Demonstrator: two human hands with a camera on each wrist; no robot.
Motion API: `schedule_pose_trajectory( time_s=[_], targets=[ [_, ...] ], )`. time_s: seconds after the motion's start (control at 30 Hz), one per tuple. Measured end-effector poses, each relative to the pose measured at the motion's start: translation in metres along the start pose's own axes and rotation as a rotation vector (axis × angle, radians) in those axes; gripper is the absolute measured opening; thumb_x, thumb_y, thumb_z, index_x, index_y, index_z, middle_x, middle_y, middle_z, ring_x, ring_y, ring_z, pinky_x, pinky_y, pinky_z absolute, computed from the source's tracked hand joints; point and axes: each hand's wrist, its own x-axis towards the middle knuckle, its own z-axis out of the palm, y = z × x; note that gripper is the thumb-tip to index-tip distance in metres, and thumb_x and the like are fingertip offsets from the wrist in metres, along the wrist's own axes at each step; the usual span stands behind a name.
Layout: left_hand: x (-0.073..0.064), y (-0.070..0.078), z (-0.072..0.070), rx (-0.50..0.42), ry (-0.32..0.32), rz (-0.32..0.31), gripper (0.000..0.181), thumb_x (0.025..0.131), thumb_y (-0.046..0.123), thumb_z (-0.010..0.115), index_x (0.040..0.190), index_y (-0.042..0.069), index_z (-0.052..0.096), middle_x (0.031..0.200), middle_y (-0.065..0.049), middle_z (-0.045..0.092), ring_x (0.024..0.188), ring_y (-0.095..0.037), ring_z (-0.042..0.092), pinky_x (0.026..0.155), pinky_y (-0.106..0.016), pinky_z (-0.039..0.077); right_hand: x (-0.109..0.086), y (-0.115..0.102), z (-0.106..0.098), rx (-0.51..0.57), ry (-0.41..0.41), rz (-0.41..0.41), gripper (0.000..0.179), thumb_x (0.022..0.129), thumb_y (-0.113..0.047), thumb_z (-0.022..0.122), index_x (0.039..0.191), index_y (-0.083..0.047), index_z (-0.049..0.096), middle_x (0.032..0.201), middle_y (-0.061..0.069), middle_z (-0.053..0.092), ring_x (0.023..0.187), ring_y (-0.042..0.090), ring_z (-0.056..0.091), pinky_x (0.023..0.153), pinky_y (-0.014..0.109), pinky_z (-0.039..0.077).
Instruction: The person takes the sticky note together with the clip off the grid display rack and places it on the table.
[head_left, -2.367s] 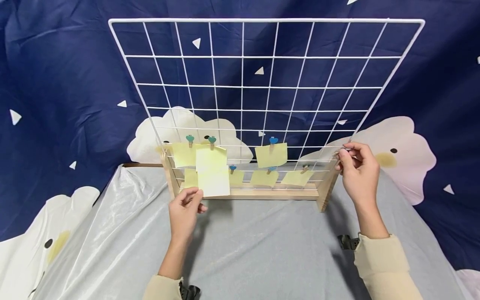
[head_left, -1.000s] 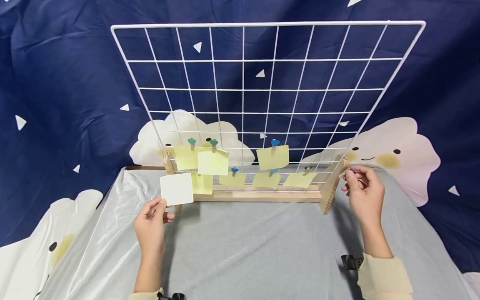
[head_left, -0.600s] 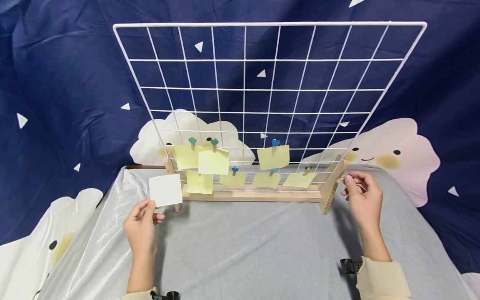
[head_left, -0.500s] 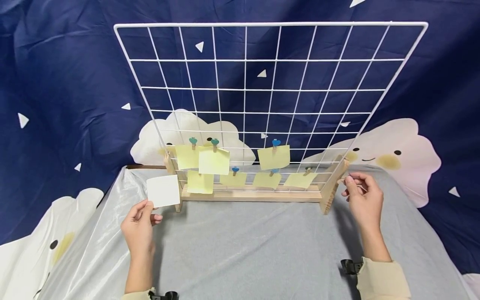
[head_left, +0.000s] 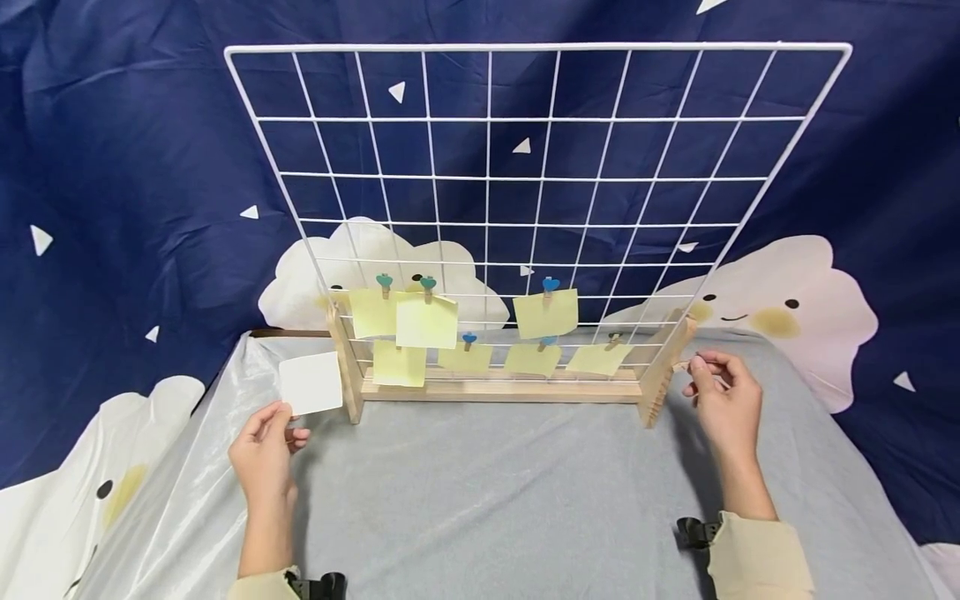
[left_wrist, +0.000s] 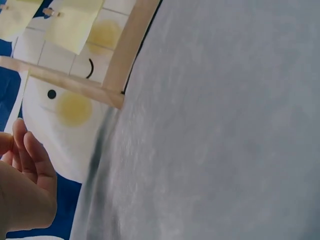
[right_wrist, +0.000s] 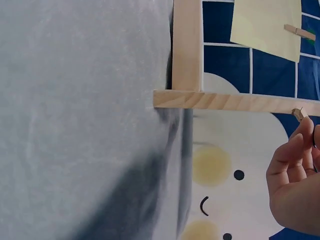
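Note:
My left hand [head_left: 262, 450] pinches a pale square paper note [head_left: 311, 383] by its lower edge, just left of the wooden stand's left post [head_left: 347, 375]. In the left wrist view that note shows edge-on. My right hand [head_left: 726, 408] pinches a small wooden clothespin [right_wrist: 299, 114], close beside the stand's right post [head_left: 663, 375]. The white wire grid [head_left: 487, 178] rises from the stand. Yellow notes hang on its lower part, among them one [head_left: 426, 323] under a green heart clip [head_left: 428, 283] and one [head_left: 546, 313] under a blue heart clip [head_left: 551, 285].
A wooden crossbar [head_left: 495, 390] joins the two posts at the bottom. Grey cloth [head_left: 480, 500] covers the table. Behind the grid hangs a dark blue curtain [head_left: 135, 150] with white cloud shapes.
My left hand has carried the pale note leftward, from in front of the hung notes to beside the left post. My right hand has come down and away from the grid's right edge.

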Motion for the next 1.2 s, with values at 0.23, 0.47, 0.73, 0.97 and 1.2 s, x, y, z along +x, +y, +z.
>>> schedule_pose_trajectory(
  time_s=[0.23,0.47,0.73,0.97,1.2],
  targets=[
    [0.015,-0.003,-0.004,0.073,-0.001,-0.011,0.003,0.096,0.005,0.067,0.098,0.002,0.067,0.071,-0.001,0.07,0.048,-0.008,0.062,0.046,-0.019,0.052,0.001,0.009,-0.004,0.009,0.002,0.046,0.007,0.098,-0.001,0.063,0.105,0.002,0.064,0.077,-0.006,0.06,0.051,0.002,0.057,0.046,0.013,0.044],
    [0.03,-0.007,-0.005,0.134,-0.013,-0.049,0.004,0.096,0.006,0.066,0.1,0.003,0.066,0.073,-0.002,0.071,0.05,-0.008,0.063,0.046,-0.019,0.052,0.004,0.02,-0.008,0.009,0.006,0.071,0.006,0.098,-0.001,0.064,0.104,0.001,0.064,0.075,-0.006,0.06,0.05,0.002,0.057,0.046,0.013,0.044],
    [0.049,-0.004,-0.006,0.208,-0.028,-0.066,0.011,0.097,0.008,0.064,0.106,0.002,0.064,0.072,0.002,0.071,0.052,-0.007,0.065,0.043,-0.018,0.048,0.009,0.028,-0.012,-0.013,-0.006,0.146,0.004,0.099,-0.007,0.064,0.103,-0.007,0.063,0.075,-0.011,0.064,0.05,0.002,0.058,0.045,0.015,0.046],
    [0.06,-0.006,-0.01,0.33,-0.046,-0.097,0.018,0.099,0.012,0.062,0.114,0.002,0.063,0.07,0.009,0.07,0.054,-0.003,0.065,0.042,-0.018,0.047,0.013,0.037,-0.014,-0.063,-0.07,0.225,0.005,0.101,-0.009,0.061,0.105,-0.005,0.06,0.072,-0.015,0.065,0.053,0.002,0.06,0.046,0.016,0.047],
    [0.064,-0.014,-0.007,0.375,-0.056,-0.119,0.02,0.1,0.012,0.059,0.116,0.001,0.061,0.067,0.013,0.067,0.055,-0.001,0.064,0.043,-0.018,0.047,0.018,0.048,-0.017,-0.135,-0.123,0.276,0.014,0.102,-0.012,0.059,0.11,-0.002,0.055,0.072,-0.02,0.065,0.056,0.001,0.061,0.047,0.018,0.049]
  ],
)
